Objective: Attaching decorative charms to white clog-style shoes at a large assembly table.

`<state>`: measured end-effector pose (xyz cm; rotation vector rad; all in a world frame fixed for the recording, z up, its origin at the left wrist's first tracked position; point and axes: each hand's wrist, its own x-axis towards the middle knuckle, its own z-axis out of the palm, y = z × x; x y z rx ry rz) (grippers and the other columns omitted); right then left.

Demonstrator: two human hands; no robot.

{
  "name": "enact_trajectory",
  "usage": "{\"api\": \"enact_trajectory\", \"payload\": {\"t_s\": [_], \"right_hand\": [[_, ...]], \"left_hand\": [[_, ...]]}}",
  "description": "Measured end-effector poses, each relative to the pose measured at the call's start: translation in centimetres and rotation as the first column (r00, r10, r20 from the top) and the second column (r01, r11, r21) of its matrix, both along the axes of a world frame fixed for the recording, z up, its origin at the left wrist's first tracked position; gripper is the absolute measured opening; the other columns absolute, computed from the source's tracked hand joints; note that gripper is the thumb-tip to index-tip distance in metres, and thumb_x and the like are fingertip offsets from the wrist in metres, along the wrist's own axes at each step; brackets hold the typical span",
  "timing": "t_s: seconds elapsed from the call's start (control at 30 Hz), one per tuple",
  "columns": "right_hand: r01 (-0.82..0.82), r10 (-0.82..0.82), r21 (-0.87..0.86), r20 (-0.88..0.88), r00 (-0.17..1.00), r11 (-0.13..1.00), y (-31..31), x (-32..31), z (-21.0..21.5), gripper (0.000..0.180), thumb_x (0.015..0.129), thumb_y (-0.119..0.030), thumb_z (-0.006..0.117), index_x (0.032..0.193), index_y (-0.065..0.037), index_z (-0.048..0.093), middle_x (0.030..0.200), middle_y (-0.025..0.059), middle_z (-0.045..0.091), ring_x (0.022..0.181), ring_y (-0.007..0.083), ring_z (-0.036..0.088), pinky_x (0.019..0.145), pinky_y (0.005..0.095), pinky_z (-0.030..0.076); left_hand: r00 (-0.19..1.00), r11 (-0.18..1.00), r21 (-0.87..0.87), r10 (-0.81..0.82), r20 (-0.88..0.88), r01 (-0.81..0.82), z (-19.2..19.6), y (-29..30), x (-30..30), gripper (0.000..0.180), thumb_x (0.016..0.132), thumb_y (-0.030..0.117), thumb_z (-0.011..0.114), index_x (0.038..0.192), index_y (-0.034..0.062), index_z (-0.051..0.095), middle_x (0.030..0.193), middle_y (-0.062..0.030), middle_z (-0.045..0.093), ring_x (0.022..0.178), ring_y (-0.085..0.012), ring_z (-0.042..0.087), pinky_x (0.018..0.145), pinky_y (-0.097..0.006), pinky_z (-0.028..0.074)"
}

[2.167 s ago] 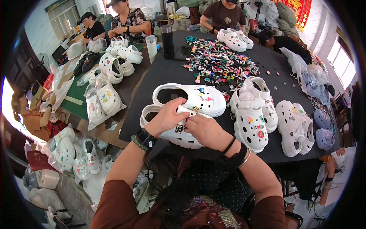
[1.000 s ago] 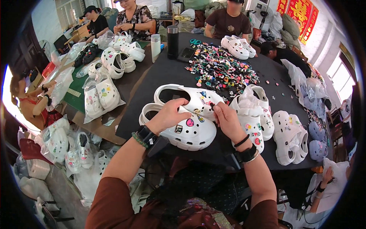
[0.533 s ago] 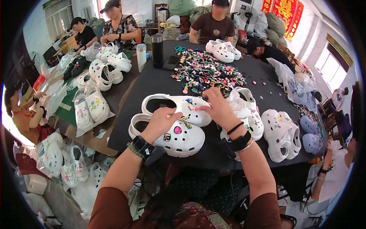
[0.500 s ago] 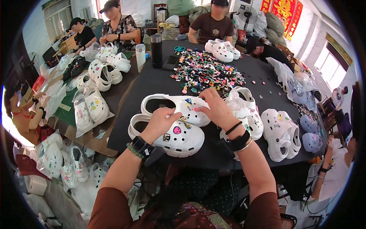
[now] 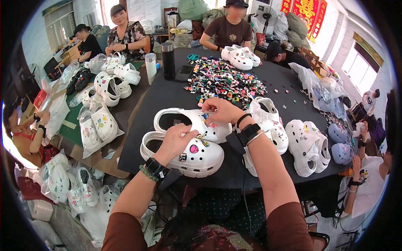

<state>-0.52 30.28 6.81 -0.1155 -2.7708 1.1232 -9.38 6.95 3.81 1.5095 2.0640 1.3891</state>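
Two white clogs lie side by side before me on the black table. My left hand [image 5: 179,141] is closed over the far white clog [image 5: 173,119], its thumb lying along the upper. The near white clog [image 5: 201,161] sits just below that hand and carries a pink face charm [image 5: 194,148] and a small dark square one. On the far clog's toe, the curled fingers of my right hand [image 5: 224,112] pinch at a small blue shoe charm [image 5: 204,116], partly hidden by the fingertips. A pink charm shows just under this hand.
A heap of colourful charms [image 5: 228,79] lies beyond the clogs, near teal-handled scissors [image 5: 193,57]. More white clogs [image 5: 307,146] stand at right, beside lavender ones [image 5: 341,154]. A black tumbler [image 5: 168,60] and white bottle [image 5: 150,67] stand back left. Several co-workers sit around.
My right hand has shifted left over the far clog's toe, its fingers now at the blue charm. My left hand keeps its hold. The view has shifted slightly.
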Motion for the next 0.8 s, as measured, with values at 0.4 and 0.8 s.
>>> {"api": "enact_trajectory", "payload": {"t_s": [0.4, 0.8], "right_hand": [[-0.012, 0.043, 0.100, -0.314, 0.949, 0.995, -0.6, 0.3, -1.9, 0.010, 0.081, -0.008, 0.071, 0.091, -0.005, 0.071, 0.089, 0.0098, 0.064, 0.083, 0.0265, 0.062, 0.076, 0.0359, 0.051], [0.391, -0.350, 0.034, -0.382, 0.855, 0.920, -1.6, -1.8, -2.0, 0.014, 0.086, -0.014, 0.064, 0.083, -0.001, 0.069, 0.071, 0.0153, 0.067, 0.066, 0.0319, 0.065, 0.062, 0.0378, 0.051]], "left_hand": [[1.000, 1.000, 0.019, 0.009, -0.002, -0.009, -0.2, 0.2, -0.3, 0.028, 0.090, 0.022, 0.068, 0.081, -0.0031, 0.062, 0.068, -0.0082, 0.050, 0.067, -0.0178, 0.047, 0.063, -0.034, 0.037], [0.999, 0.999, 0.035, 0.014, -0.029, -0.013, 0.1, -0.2, 0.2, 0.022, 0.088, 0.022, 0.067, 0.089, 0.0003, 0.069, 0.071, -0.0139, 0.054, 0.070, -0.0279, 0.052, 0.067, -0.037, 0.042]]}}
